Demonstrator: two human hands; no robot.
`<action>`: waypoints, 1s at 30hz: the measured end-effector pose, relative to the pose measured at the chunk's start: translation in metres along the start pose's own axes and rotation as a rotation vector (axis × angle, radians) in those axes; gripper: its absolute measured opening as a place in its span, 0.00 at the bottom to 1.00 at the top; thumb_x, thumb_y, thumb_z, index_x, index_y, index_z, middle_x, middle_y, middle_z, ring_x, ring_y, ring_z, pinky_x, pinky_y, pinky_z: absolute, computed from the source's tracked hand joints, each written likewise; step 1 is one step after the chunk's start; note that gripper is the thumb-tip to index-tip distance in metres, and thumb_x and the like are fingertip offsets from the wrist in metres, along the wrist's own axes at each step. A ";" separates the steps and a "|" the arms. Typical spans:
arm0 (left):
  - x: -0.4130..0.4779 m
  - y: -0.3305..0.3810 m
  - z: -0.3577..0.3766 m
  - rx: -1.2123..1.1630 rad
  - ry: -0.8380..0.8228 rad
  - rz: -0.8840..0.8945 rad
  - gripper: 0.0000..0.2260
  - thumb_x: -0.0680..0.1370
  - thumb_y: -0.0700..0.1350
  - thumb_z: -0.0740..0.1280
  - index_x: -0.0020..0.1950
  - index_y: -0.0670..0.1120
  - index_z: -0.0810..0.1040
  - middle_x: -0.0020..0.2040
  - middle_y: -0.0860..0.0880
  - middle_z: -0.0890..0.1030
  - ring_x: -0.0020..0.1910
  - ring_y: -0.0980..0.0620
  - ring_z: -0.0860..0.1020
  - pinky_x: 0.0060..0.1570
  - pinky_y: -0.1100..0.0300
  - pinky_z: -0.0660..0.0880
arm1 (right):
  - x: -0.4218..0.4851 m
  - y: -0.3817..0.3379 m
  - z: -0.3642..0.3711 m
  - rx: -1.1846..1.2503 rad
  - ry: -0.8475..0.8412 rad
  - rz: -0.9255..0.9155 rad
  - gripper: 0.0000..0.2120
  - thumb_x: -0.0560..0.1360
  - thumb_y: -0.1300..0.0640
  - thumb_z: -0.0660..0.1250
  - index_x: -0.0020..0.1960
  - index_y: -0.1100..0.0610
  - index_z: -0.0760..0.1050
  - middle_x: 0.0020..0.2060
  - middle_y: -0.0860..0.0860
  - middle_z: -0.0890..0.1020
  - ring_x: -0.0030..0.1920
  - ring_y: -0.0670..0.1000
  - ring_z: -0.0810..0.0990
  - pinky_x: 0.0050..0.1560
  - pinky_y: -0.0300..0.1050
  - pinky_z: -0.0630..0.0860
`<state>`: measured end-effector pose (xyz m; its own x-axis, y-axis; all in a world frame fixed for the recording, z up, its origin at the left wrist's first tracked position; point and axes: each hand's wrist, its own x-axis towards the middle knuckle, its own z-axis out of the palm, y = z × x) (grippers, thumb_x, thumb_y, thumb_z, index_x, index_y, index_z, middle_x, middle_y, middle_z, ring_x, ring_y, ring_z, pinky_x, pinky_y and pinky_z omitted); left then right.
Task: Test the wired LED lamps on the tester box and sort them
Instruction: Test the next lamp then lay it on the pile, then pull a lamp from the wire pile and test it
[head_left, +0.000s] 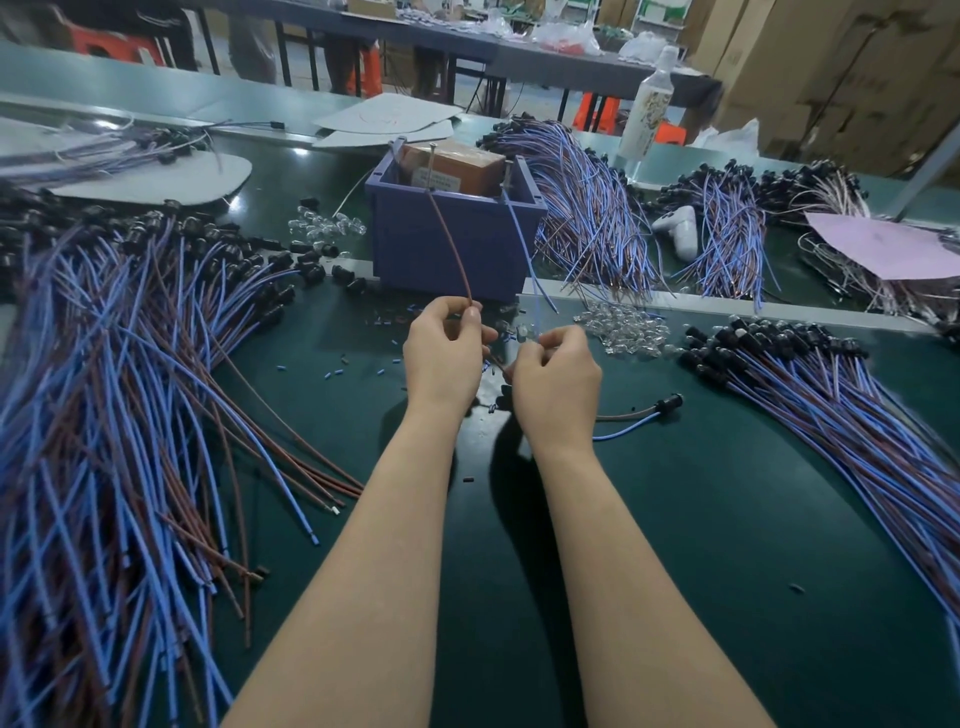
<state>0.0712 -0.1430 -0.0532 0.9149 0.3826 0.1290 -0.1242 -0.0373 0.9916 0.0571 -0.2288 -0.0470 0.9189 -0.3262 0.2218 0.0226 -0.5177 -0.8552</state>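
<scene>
The tester box (457, 249) is a purple bin with an orange block inside, standing at the middle of the green table. A brown lead (451, 244) and a blue lead (522, 244) run out of it towards me. My left hand (444, 353) pinches the end of the brown lead. My right hand (556, 374) pinches the blue lead together with a small clear LED lamp (522, 332) held between both hands. One wired lamp with a black socket (667, 402) lies just right of my right hand.
A big heap of blue and brown wired lamps (119, 395) fills the left side, and another pile (841, 405) lies at the right. More bundles (587, 208) lie behind the box. Loose clear bulbs (623, 327) and a plastic bottle (649, 109) sit further back.
</scene>
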 end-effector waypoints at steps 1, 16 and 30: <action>0.000 0.000 0.000 -0.001 -0.003 -0.002 0.05 0.80 0.40 0.61 0.50 0.44 0.76 0.34 0.51 0.80 0.30 0.56 0.76 0.45 0.55 0.76 | 0.000 0.000 0.000 0.002 -0.003 0.005 0.02 0.75 0.61 0.59 0.47 0.58 0.69 0.40 0.56 0.80 0.45 0.57 0.78 0.46 0.48 0.72; 0.004 0.001 -0.001 -0.006 -0.001 -0.036 0.06 0.80 0.40 0.60 0.51 0.43 0.76 0.34 0.51 0.80 0.24 0.64 0.73 0.41 0.59 0.75 | 0.003 0.000 -0.002 0.017 -0.030 0.034 0.03 0.75 0.60 0.59 0.47 0.59 0.69 0.42 0.58 0.81 0.49 0.59 0.78 0.51 0.55 0.75; -0.003 0.022 -0.002 -0.040 -0.046 -0.017 0.05 0.80 0.39 0.62 0.52 0.41 0.77 0.42 0.46 0.80 0.36 0.52 0.78 0.47 0.51 0.78 | 0.003 -0.016 -0.019 0.012 -0.352 -0.126 0.08 0.79 0.57 0.60 0.50 0.58 0.77 0.43 0.54 0.83 0.48 0.55 0.81 0.52 0.48 0.75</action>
<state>0.0644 -0.1429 -0.0317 0.9336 0.3398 0.1139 -0.1231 0.0057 0.9924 0.0523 -0.2367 -0.0238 0.9878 0.0326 0.1524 0.1466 -0.5260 -0.8377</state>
